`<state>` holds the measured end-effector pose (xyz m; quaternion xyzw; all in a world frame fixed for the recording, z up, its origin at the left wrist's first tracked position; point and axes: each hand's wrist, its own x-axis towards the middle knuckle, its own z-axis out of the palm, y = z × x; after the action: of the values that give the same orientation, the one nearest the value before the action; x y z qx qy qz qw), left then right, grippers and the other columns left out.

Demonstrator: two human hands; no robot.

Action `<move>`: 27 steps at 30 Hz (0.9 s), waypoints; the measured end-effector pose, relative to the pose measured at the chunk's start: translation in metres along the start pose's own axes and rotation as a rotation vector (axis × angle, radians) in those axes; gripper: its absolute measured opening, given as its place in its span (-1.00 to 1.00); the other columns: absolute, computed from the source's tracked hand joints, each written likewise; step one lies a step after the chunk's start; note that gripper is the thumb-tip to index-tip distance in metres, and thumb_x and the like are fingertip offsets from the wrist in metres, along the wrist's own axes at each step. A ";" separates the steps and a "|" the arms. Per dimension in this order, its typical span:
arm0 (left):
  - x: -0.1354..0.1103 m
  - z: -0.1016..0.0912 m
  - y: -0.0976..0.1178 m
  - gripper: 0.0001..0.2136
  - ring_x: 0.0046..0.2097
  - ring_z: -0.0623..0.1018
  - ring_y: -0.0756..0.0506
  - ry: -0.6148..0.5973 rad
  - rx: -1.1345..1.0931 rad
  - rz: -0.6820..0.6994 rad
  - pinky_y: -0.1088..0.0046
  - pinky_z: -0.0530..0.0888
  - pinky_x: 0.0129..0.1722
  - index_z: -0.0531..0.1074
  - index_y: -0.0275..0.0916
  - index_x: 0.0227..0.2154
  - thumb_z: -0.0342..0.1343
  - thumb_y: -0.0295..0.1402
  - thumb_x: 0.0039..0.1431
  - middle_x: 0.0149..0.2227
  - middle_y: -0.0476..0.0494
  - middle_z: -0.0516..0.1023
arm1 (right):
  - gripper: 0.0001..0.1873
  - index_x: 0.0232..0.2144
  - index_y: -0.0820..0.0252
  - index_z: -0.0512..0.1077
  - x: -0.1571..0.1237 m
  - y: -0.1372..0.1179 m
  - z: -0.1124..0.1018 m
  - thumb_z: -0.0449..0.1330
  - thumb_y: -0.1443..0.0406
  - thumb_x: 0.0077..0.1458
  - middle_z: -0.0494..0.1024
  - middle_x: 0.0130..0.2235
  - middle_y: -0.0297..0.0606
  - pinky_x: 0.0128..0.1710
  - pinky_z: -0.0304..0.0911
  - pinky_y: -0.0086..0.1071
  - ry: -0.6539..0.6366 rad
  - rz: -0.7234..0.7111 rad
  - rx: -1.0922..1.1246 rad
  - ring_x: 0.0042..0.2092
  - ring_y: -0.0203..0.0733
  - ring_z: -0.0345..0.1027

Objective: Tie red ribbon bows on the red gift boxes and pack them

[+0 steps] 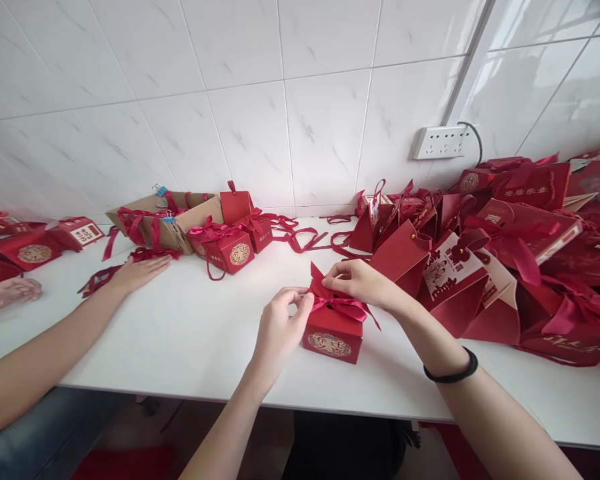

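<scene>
A small red gift box [334, 341] with a gold round emblem stands upright on the white table in front of me. Around its top runs a shiny crimson ribbon [349, 307], tied in a bow. My left hand [283, 327] is closed at the bow's left side, thumb and forefinger pinching the ribbon. Coming in from the right, my right hand [356, 280] has its fingers pinched on the ribbon at the top, beside a pointed red piece that sticks up. The fingertips partly cover the knot.
Red boxes and folded cartons [450, 287] are heaped on the right. A cardboard box [169, 230] with ribbons stands at back left, beside finished red boxes [236, 252]. A co-worker's hand [147, 268] lies on ribbons; another hand [10, 295] is farther left. A socket strip [441, 143] hangs on the wall.
</scene>
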<state>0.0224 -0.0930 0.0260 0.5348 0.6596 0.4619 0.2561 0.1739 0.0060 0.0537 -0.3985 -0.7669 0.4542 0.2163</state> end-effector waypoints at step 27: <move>0.009 0.006 -0.002 -0.59 -0.01 0.46 -0.19 -0.213 -0.280 -0.211 0.36 0.40 -0.13 0.27 -0.19 -0.15 0.17 -0.09 0.00 -0.03 -0.23 0.42 | -0.48 -0.64 0.16 0.04 -0.075 0.019 0.030 -0.05 -0.07 0.13 0.08 -0.62 -0.42 -0.59 -0.15 -0.44 0.284 0.048 -0.128 -0.54 -0.36 -0.13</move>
<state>0.0239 -0.0821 0.0228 0.4679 0.6102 0.4607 0.4433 0.2052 -0.0653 0.0243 -0.4897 -0.7462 0.3487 0.2859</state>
